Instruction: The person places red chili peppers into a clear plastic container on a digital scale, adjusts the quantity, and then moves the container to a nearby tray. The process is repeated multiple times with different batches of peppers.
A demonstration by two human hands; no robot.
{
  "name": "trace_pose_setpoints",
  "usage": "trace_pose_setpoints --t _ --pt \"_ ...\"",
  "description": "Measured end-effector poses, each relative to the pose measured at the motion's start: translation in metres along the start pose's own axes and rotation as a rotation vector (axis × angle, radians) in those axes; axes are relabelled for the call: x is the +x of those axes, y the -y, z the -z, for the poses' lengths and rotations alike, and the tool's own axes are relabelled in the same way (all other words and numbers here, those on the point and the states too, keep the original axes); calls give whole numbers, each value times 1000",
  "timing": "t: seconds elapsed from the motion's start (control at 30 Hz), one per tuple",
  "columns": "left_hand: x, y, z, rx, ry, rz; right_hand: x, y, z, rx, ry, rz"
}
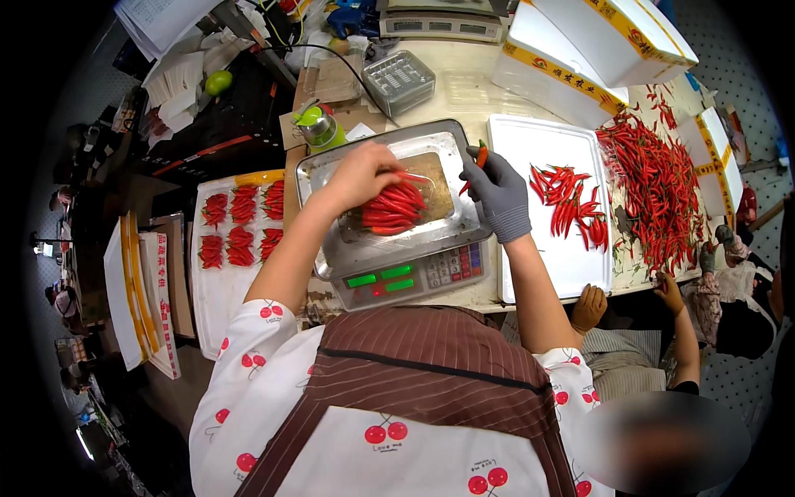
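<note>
A pile of red chili peppers (392, 208) lies on the metal pan (348, 258) of a digital scale (413, 289), with the edge of a clear plastic tray showing beside it. My bare left hand (366, 173) has its fingertips closed on the upper end of these peppers. In a grey glove, my right hand (500, 192) pinches a chili pepper (482, 154) with an orange-green end, over the pan's right rim. A red tip also shows below those fingers; whether it is the same pepper I cannot tell. The scale's displays are lit green.
Right of the scale, a white foam tray (515, 261) holds loose chilies, beside a large chili heap (658, 186). Packed chili portions (240, 245) sit at left. Behind are clear containers (399, 81), a green-topped bottle (320, 127) and foam boxes (559, 81). Co-workers' hands (589, 307) are at right.
</note>
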State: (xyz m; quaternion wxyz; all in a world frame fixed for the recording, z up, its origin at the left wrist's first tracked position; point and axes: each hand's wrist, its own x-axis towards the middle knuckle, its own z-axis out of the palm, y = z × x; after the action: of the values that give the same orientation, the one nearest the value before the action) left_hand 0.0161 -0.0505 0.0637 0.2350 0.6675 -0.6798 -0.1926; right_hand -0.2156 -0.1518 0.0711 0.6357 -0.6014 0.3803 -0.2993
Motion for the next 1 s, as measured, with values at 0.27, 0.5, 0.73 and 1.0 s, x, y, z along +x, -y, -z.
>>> trace_pose_setpoints --t 0.27,0.5,0.73,1.0 --pt "-33 11 25 -209 -346 125 -4 -6 2 -183 4 50" --pt "-75 0 45 -394 -550 324 3 -16 -8 -369 150 241" --pt "-70 -18 36 -338 -510 274 -5 11 -32 -432 164 279" --pt "-65 -17 32 -315 -498 277 8 -6 -46 -646 138 416"
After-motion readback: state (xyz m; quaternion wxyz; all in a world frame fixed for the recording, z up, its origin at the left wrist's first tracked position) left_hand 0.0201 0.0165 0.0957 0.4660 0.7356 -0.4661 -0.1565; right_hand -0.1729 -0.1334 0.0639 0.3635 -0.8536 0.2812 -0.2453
